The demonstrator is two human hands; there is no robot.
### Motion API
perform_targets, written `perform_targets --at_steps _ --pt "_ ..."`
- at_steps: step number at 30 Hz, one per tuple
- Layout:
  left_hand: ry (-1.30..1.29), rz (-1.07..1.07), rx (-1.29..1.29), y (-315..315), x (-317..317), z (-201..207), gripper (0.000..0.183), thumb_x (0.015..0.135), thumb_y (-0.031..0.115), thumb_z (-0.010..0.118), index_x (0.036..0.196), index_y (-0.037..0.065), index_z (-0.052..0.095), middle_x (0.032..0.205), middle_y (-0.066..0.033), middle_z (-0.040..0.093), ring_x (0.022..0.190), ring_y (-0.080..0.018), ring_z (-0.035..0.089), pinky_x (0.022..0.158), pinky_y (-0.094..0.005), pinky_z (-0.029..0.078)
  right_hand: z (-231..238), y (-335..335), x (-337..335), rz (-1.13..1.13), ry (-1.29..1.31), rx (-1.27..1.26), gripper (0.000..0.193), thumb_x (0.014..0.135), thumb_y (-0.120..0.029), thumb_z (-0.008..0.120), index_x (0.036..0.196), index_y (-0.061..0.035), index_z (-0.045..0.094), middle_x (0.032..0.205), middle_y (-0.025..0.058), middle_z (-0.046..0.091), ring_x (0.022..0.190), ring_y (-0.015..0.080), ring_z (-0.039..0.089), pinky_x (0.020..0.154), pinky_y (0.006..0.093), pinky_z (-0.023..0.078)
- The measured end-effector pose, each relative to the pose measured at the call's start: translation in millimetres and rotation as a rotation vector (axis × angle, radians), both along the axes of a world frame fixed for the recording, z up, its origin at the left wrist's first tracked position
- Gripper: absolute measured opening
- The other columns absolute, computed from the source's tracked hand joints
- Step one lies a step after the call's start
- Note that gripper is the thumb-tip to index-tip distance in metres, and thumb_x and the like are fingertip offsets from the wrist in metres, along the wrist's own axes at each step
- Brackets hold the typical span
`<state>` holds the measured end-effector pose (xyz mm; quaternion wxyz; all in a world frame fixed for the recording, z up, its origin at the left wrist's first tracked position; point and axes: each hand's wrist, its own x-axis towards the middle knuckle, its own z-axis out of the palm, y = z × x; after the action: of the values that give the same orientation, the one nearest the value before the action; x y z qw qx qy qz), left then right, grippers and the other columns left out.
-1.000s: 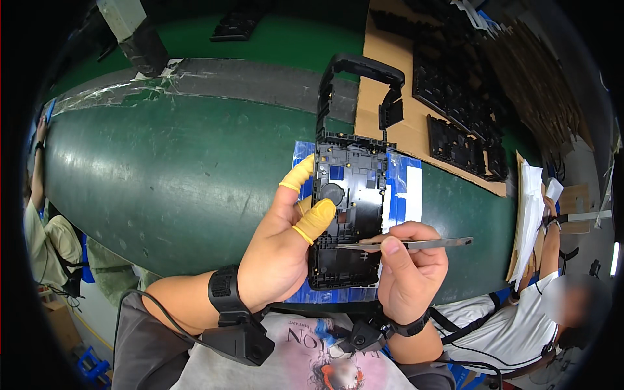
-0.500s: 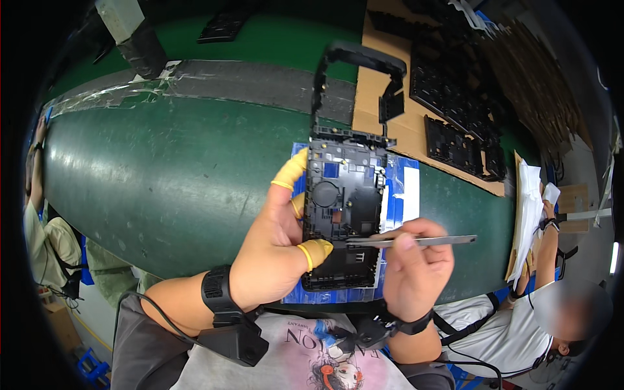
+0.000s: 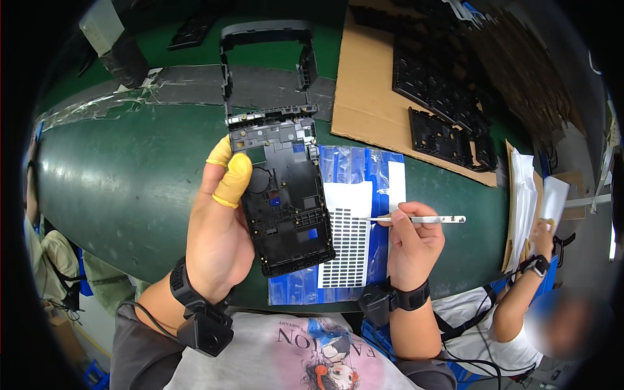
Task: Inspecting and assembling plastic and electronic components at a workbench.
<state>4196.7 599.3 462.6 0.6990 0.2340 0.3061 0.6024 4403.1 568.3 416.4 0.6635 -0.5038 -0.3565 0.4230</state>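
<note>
My left hand (image 3: 221, 227), with yellow finger cots on its fingertips, grips the left edge of a black plastic housing (image 3: 286, 195). An open rectangular frame rises from the housing's far end. Between the fingers and thumb of my right hand (image 3: 415, 244) is a pair of silver tweezers (image 3: 429, 219), with the tips pointing left. Those tips are at the right side of a white sheet of small dark rectangular stickers (image 3: 348, 250). Beneath the sheet lies a blue plastic-covered pad (image 3: 383, 169), partly hidden by the housing.
On the green table (image 3: 130, 175), a cardboard sheet (image 3: 364, 97) at the far right bears several black plastic parts (image 3: 442, 136). White sheets (image 3: 522, 195) stand at the right edge, beside a co-worker's hand (image 3: 543, 239). A grey post (image 3: 117, 45) rises far left.
My left hand has moved left with the housing, uncovering the sticker sheet. The tweezers have left the housing and are now over the sheet. The co-worker's arm has shifted.
</note>
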Motion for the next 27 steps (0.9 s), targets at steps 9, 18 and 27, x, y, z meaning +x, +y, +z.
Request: perform_targets --at_steps 9,18,27 --pt "-0.021 -0.059 -0.099 -2.8 13.5 -1.5 0.037 0.084 0.019 0.046 0.118 0.009 0.034 0.107 -0.0063 0.048 0.095 -0.0149 0.05 0.079 -0.0301 0.043 1.3 0.9 1.1 0.016 -0.054 -0.047 0.013 0.074 0.006 0.053 0.087 0.0043 0.05 0.07 0.0092 0.057 0.061 0.0111 0.056 0.053 0.0173 0.041" --pt "-0.095 -0.22 -0.13 -8.9 16.0 -6.5 0.041 0.084 0.025 0.045 0.119 0.008 0.031 0.112 -0.0062 0.045 0.102 -0.0173 0.046 0.086 -0.0334 0.039 46.1 -17.5 -26.8 0.138 0.092 -0.033 0.019 0.072 0.005 0.056 0.09 0.0045 0.051 0.073 0.0108 0.058 0.06 0.0101 0.054 0.056 0.0174 0.041" --pt "-0.146 -0.247 -0.146 -14.5 16.4 -6.1 0.044 0.083 0.025 0.047 0.119 0.006 0.031 0.113 -0.0081 0.044 0.102 -0.0187 0.045 0.086 -0.0342 0.039 36.3 -13.7 -50.1 0.191 0.104 0.026 0.018 0.073 0.005 0.057 0.089 0.0043 0.05 0.077 0.0115 0.057 0.069 0.0139 0.057 0.064 0.0221 0.046"
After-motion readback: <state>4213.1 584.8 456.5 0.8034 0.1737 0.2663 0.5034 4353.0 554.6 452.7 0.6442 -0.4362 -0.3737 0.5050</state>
